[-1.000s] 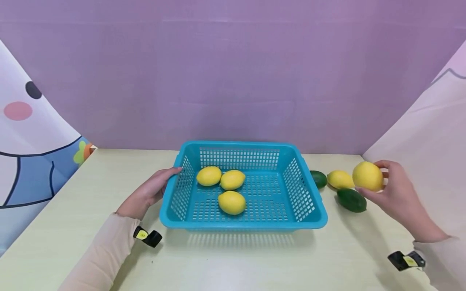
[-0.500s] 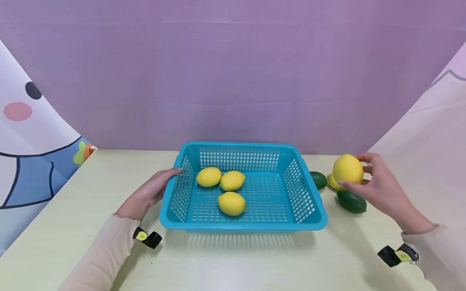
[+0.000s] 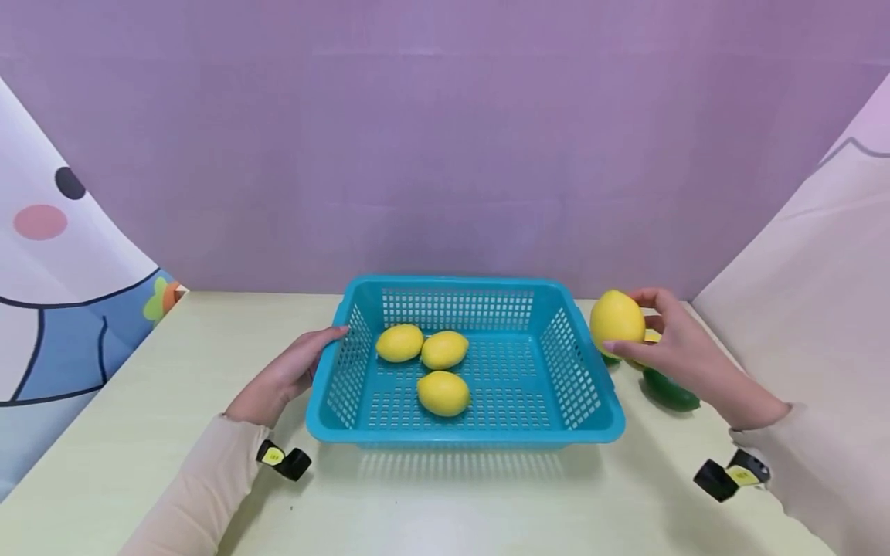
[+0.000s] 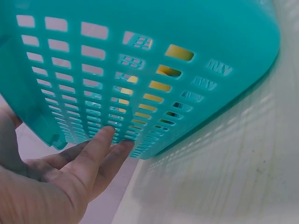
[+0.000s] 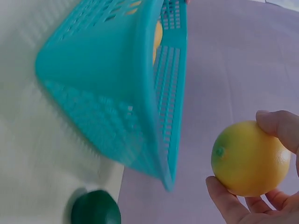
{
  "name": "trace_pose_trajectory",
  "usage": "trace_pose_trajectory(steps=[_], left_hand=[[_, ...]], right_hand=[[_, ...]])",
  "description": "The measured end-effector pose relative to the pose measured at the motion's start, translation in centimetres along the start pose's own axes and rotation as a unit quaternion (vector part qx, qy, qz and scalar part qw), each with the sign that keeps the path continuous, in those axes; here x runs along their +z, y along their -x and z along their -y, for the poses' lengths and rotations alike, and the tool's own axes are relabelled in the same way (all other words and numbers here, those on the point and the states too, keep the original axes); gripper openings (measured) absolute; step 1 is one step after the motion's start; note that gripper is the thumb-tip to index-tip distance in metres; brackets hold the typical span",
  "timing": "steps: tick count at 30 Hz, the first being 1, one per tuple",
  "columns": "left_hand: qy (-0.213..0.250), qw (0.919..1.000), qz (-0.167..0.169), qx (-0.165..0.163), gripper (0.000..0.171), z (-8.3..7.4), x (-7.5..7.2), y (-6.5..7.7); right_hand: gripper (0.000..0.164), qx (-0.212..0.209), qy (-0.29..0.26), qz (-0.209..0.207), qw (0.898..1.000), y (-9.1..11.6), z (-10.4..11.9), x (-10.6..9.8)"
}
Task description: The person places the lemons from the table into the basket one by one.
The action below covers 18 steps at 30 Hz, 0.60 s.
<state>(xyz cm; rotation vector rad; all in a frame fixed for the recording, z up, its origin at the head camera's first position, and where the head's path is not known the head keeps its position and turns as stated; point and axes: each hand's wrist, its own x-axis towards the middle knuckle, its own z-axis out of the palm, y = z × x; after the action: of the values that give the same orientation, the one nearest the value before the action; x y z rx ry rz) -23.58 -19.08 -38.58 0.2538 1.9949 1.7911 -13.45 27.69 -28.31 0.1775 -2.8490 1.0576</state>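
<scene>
A turquoise mesh basket (image 3: 466, 437) stands on the table with three lemons (image 3: 443, 394) lying in its left half. My left hand (image 3: 285, 378) grips the basket's left side, thumb over the rim and fingertips against the perforated outer wall in the left wrist view. Up beside the right rim, my right hand (image 3: 684, 351) pinches another lemon (image 5: 250, 158) between thumb and fingers. Below that hand a dark green oval fruit (image 3: 670, 390) rests on the table. A second green fruit (image 3: 610, 361) and a further lemon (image 3: 652, 337) are mostly hidden behind the held lemon and hand.
The pale wooden table (image 3: 389, 510) carries everything. A purple cloth backdrop (image 3: 445, 139) rises behind its far edge. Printed cloth (image 3: 62, 309) borders the left side, and a pale cloth (image 3: 820, 309) the right.
My right hand has carried its lemon leftward, from above the loose fruit at the right to beside the basket's right rim. The left hand keeps its grip on the basket, which stays put.
</scene>
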Motion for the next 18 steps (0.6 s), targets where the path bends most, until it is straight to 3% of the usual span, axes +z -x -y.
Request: trace_pose_trajectory(steps=[10,18], left_hand=[[0.006,0.9999,0.008,0.004,0.065,0.6,0.0,-0.2],[0.008,0.9999,0.005,0.006,0.066,0.5,-0.1,-0.3]], right_hand=[[0.068,-0.013,-0.036,0.05,0.998,-1.1,1.7,2.2],[0.073,0.051,-0.109,0.114,0.986,-2.3,2.9,3.8]])
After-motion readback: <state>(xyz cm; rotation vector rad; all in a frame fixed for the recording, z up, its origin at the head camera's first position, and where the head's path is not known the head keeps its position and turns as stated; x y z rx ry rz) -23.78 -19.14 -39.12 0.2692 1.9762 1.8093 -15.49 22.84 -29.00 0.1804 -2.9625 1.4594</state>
